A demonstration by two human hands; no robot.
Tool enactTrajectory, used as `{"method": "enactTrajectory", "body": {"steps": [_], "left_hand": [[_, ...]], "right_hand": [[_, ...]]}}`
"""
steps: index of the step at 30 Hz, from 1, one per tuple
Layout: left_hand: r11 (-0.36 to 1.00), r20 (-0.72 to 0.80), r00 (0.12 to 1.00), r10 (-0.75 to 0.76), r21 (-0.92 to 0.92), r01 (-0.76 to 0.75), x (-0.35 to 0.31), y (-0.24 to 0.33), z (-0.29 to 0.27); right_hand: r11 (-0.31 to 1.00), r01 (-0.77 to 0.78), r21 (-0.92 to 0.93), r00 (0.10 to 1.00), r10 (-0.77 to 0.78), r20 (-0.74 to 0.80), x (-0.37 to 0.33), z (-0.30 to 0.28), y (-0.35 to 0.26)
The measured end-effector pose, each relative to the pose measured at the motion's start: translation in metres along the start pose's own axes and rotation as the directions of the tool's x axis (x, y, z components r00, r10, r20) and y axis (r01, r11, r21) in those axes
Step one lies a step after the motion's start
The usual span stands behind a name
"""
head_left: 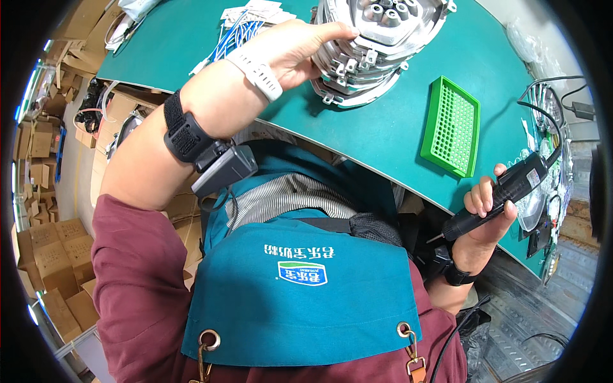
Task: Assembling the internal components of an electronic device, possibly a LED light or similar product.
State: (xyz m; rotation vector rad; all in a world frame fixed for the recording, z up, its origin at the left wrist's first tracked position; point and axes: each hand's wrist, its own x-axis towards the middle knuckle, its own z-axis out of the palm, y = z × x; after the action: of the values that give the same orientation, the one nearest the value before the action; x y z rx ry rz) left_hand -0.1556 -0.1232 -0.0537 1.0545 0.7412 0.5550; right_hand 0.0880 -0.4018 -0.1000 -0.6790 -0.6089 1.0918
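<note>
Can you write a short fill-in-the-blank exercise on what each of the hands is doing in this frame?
1. The left hand rests on a stack of round ____ parts.
2. The right hand grips a black electric ____ with a cable.
3. The perforated tray on the mat is ____ in colour.
4. The tray lies nearer the ____ hand.

Missing words: metal; screwdriver; green; right
</note>
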Motion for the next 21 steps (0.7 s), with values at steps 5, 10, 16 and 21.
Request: {"method": "enactTrajectory", "body": {"steps": [5,10,16,21], "left_hand": [[0.985,-0.004,0.998,0.068,-0.158,-0.067,-0.002,-0.011,0.008],[0.951,-0.054,0.994,0.098,-0.289,-0.11,-0.009,-0.016,0.006],[0.96,0.06,0.98,0.191,-0.218,-0.174,-0.016,-0.024,-0.005],[0.968,0.054,0.968,0.243,-0.072,-0.239,-0.01,-0.033,-0.002]], "right_hand": [[1.0,0.013,-0.018,1.0,-0.013,-0.017,-0.002,0.003,-0.002],[0.999,0.012,-0.039,0.999,-0.013,-0.029,-0.002,0.005,0.001],[0.998,0.007,-0.055,1.0,-0.009,-0.029,-0.001,0.005,-0.001],[0.999,0.023,-0.035,1.0,-0.024,-0.018,-0.002,0.004,0.0]]}}
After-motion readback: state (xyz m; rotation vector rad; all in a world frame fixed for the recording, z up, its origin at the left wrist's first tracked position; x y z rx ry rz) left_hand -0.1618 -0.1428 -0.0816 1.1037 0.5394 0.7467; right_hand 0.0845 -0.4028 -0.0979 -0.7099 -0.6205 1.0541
